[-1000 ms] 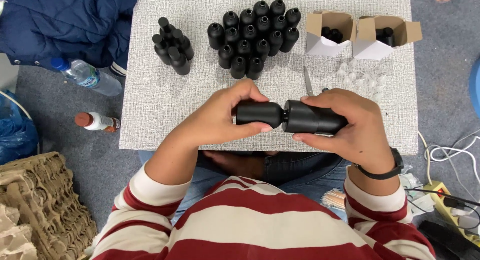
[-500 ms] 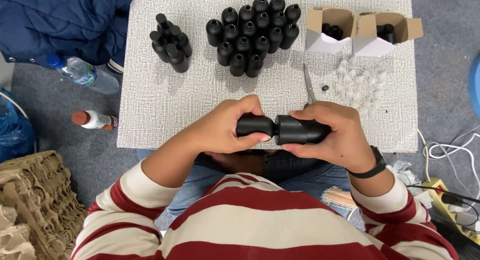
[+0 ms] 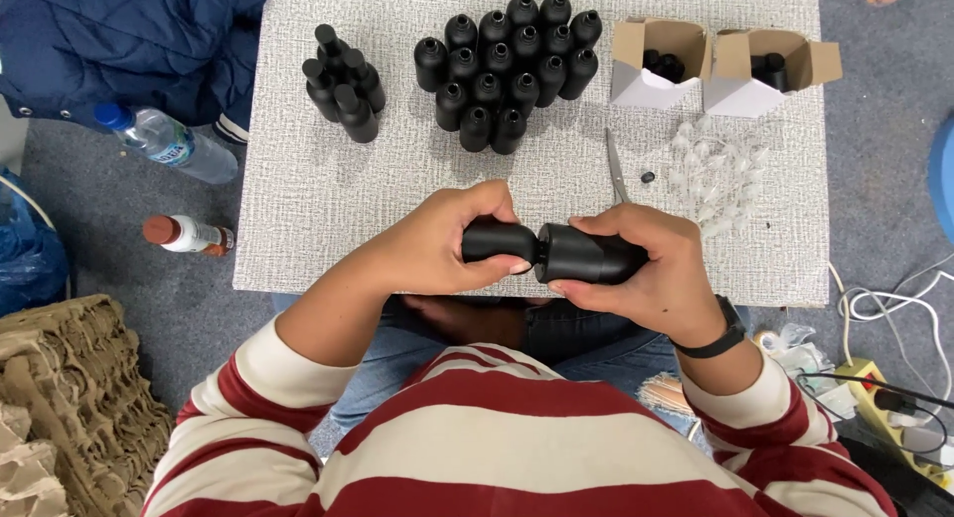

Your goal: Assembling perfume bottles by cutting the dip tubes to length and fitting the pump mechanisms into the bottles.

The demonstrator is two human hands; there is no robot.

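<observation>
My left hand (image 3: 437,241) grips a black bottle (image 3: 497,241) lying sideways. My right hand (image 3: 656,269) grips a second black bottle (image 3: 581,257), and the two bottles meet neck to neck over the near edge of the grey table (image 3: 328,199). At the back stands a large cluster of capped black bottles (image 3: 507,65). A smaller group of black bottles (image 3: 343,80) stands to its left.
Two open cardboard boxes (image 3: 661,65) (image 3: 770,70) hold more black bottles at the back right. Clear plastic parts (image 3: 715,174) and scissors (image 3: 616,169) lie near them. On the floor: two drink bottles (image 3: 164,140) (image 3: 189,236), egg cartons (image 3: 70,398), a blue jacket (image 3: 119,30), a power strip (image 3: 894,408).
Both hands and the two bottles have drifted slightly toward me and lower on the table edge. The grip looks the same.
</observation>
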